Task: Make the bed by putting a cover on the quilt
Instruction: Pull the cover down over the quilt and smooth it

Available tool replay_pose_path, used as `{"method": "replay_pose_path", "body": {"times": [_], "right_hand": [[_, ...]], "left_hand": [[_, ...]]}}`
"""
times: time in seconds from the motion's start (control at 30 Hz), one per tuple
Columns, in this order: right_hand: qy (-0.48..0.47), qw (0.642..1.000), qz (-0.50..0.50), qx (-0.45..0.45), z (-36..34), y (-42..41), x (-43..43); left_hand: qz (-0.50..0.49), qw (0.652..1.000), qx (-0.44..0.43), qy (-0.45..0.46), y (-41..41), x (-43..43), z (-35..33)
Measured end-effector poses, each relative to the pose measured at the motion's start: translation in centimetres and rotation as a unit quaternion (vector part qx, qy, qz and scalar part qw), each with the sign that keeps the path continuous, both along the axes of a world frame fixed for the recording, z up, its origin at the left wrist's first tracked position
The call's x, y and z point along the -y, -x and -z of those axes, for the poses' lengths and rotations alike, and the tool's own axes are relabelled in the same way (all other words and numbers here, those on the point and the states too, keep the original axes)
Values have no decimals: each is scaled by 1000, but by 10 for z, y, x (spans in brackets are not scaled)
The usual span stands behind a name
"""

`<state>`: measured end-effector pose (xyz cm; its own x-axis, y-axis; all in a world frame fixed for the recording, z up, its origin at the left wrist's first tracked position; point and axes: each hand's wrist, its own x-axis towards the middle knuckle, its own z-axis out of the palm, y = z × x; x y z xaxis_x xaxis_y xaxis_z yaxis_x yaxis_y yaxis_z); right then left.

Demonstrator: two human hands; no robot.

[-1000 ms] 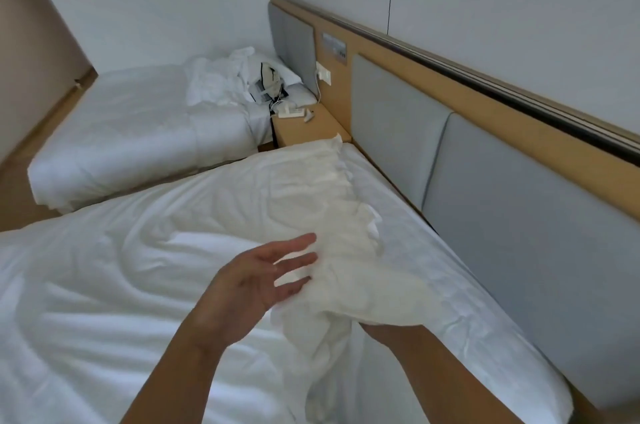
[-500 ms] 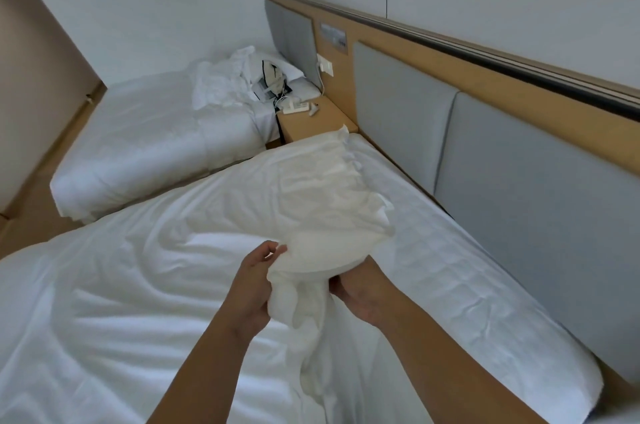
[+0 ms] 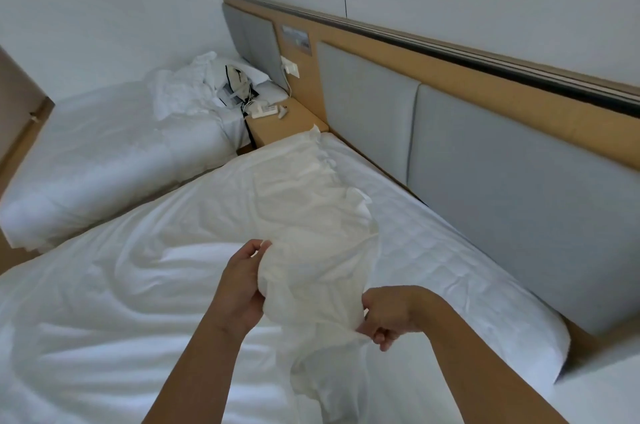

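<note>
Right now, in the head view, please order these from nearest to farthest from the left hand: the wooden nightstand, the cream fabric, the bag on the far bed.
1. Cream fabric: gripped by the left hand itself.
2. Wooden nightstand: ahead, slightly right.
3. Bag: beyond the nightstand, on the far bed.

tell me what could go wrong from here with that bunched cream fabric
1. Left hand and right hand both grip the cream fabric in a wad; no corner or opening shows, so it may go on twisted.
2. Its far end lies near the nightstand; a hard shake might sweep the phone off.
</note>
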<state>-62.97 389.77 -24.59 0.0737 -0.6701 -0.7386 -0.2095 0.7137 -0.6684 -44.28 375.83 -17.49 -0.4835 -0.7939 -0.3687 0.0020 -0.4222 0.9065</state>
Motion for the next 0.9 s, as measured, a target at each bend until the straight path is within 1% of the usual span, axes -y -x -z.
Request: {"method": "replay_pose_path", "body": {"times": [0.07, 0.1, 0.13, 0.17, 0.2, 0.27, 0.3, 0.37, 0.43, 0.47, 0.53, 0.57, 0.6, 0.63, 0.67, 0.7, 0.73, 0.77, 0.8, 0.83, 0.87, 0.9], "right_hand": [[-33, 995, -55, -78, 0, 7, -3], [-28, 993, -50, -106, -2, 8, -4], [0, 994, -15, -107, 1, 9, -4], [44, 996, 42, -70, 3, 9, -1], [81, 991, 105, -1, 5, 8, 3], [111, 965, 190, 145, -1, 0, 9], [116, 958, 199, 170, -7, -6, 13], [133, 954, 218, 157, -9, -18, 23], [162, 931, 274, 177, -8, -26, 35], [169, 917, 300, 200, -8, -30, 40], [176, 879, 345, 277, -10, -39, 49], [183, 881, 344, 267, -15, -45, 48], [190, 879, 356, 253, -16, -49, 48], [210, 864, 384, 248, -20, -54, 48], [216, 853, 405, 249, -50, -61, 41], [216, 838, 423, 269, -82, -68, 30], [233, 834, 412, 283, -69, -67, 36], [243, 819, 420, 306, -43, -61, 45], [235, 840, 392, 293, -21, -57, 49], [217, 848, 379, 301, -8, -55, 51], [217, 855, 395, 255, 6, -51, 52], [216, 850, 433, 209, 21, -47, 54]], "left_hand": [[6, 1000, -5, 3, 2, 0, 0], [11, 1000, -5, 3, 2, 1, 1], [20, 1000, -6, 2, 2, 0, 1], [30, 1000, -5, 1, 3, 0, 1], [40, 999, -2, 2, 4, 0, 1], [63, 998, 11, 19, 8, -3, 3], [78, 996, 21, 37, 10, -4, 4], [115, 988, 50, 89, 15, -7, 7], [147, 977, 83, 129, 19, -10, 10], [155, 974, 93, 135, 20, -10, 11], [165, 974, 94, 123, 20, -8, 13], [166, 976, 90, 111, 20, -6, 15], [159, 978, 87, 101, 19, -5, 16], [145, 981, 85, 94, 18, -4, 17], [124, 985, 83, 89, 16, -3, 18], [101, 989, 78, 81, 13, -2, 20], [80, 992, 72, 73, 9, -2, 22], [63, 994, 66, 65, 3, 0, 24], [47, 995, 62, 57, -3, 1, 26], [32, 996, 62, 51, -12, 2, 31], [14, 997, 65, 47, -22, 4, 37], [-3, 996, 77, 46, -32, 6, 45]]}}
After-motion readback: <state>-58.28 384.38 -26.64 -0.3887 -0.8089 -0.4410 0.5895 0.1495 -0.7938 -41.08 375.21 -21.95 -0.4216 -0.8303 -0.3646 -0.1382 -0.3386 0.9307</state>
